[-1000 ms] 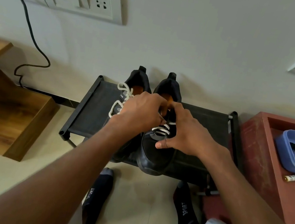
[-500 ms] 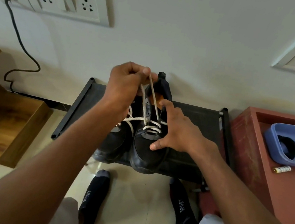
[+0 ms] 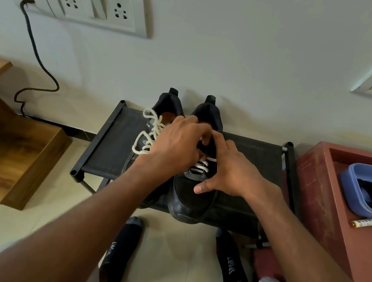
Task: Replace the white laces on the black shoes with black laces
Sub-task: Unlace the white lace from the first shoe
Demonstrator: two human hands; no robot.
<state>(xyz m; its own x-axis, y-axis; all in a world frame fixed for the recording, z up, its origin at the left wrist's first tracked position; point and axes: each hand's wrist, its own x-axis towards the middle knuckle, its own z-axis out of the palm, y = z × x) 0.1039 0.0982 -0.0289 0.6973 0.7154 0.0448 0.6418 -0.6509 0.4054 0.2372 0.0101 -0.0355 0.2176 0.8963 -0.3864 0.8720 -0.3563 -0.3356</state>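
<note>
Two black shoes (image 3: 185, 198) side by side on a low black rack (image 3: 109, 149), heels to the wall. White laces (image 3: 148, 131) loose on the left shoe, part-threaded on the right. Left hand (image 3: 174, 146) curled over the right shoe's tongue, apparently pinching a lace; right hand (image 3: 229, 171) curled alongside, grasp impossible to tell. Blue tray (image 3: 370, 188) on the red tabletop (image 3: 320, 189) right.

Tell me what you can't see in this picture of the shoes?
Head view only:
- Upper laces of the right shoe: covered by the left hand and right hand.
- Both hands' fingertips: tucked behind the hands.
- Dark thing in the blue tray: cut by the edge.
- Battery label: too small.
</note>
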